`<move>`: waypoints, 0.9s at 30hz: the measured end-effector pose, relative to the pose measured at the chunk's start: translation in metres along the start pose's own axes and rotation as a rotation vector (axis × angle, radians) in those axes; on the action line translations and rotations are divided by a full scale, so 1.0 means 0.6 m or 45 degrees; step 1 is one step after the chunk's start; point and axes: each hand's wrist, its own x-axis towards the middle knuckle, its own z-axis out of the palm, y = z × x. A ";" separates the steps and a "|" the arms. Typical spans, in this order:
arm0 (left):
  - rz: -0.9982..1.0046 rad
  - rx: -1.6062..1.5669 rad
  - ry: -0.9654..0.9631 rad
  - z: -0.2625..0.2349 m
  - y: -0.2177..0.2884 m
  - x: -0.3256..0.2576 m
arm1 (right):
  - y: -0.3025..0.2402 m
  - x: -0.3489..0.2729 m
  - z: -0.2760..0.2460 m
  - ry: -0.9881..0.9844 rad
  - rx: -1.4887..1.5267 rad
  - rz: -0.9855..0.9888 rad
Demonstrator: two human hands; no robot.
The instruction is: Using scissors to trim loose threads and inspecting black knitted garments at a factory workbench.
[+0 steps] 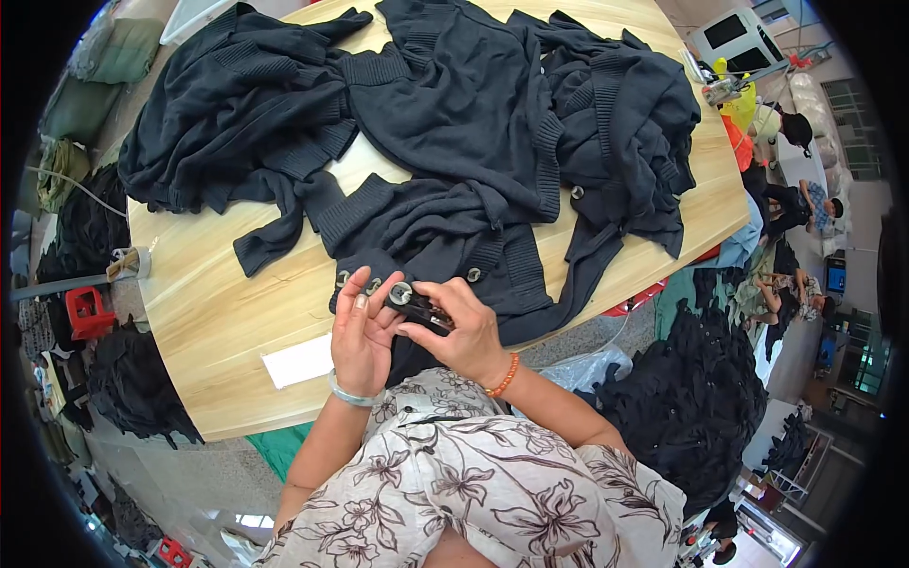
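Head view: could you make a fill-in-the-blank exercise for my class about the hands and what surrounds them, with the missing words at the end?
1. The small device in the right hand is coloured ____.
2. The beaded bracelet on the right wrist is coloured ____.
3. The white paper on the table lies to the ____ of the left hand.
4. The person's pale shirt is printed with ____.

Missing words: black; orange; left; flowers.

No words, numbers or signs can be read here, not on the white sheet (298,363) on the bench (204,327), nor on the dark clothes (454,104) piled there
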 end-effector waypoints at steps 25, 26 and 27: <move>0.540 0.902 -0.066 0.041 -0.036 -0.010 | 0.025 0.021 0.012 0.060 0.182 -0.148; 0.550 0.986 -0.055 0.041 -0.036 -0.010 | 0.026 0.021 0.012 0.059 0.269 -0.091; 0.559 1.070 -0.043 0.042 -0.035 -0.011 | 0.024 0.022 0.012 0.057 0.268 -0.091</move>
